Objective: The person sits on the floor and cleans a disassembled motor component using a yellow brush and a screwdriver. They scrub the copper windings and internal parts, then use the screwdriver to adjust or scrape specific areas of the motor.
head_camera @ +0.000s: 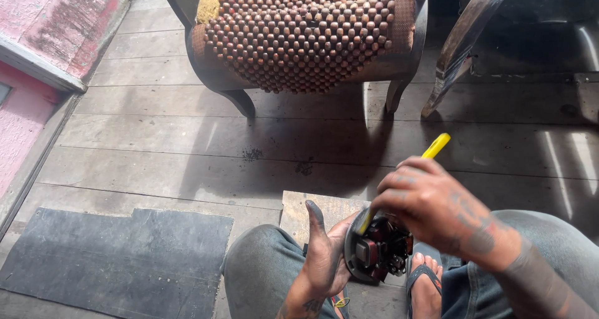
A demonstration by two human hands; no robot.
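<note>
Down at the bottom of the view, the person sits with both knees up in grey-blue jeans, and the work sits right between them. The left hand point(324, 256) comes up from below, palm turned inward, thumb standing straight up, and it cups the round dark motor part point(374, 251) from its left side; the fingers are out of sight behind the part, so their curl cannot be told, but the palm presses against the rim. The part is a disc-shaped assembly with red and black pieces showing on its face, held on edge just above the floor, near the person's foot in a dark sandal point(424, 278).

The right hand point(430, 203) comes in from the right, tattooed across the back and the wrist, fingers closed tight around a yellow-handled tool point(435, 146). The handle sticks up and to the right above the knuckles, and a yellow stretch of the tool shows again below the hand, its lower end at the upper rim of the part.

Under the hands lies a small wooden board point(312, 210) on the plank floor point(156, 144). A dark rubber mat point(118, 256) lies to the left. Further back stands a chair with a beaded seat cover point(299, 32).
</note>
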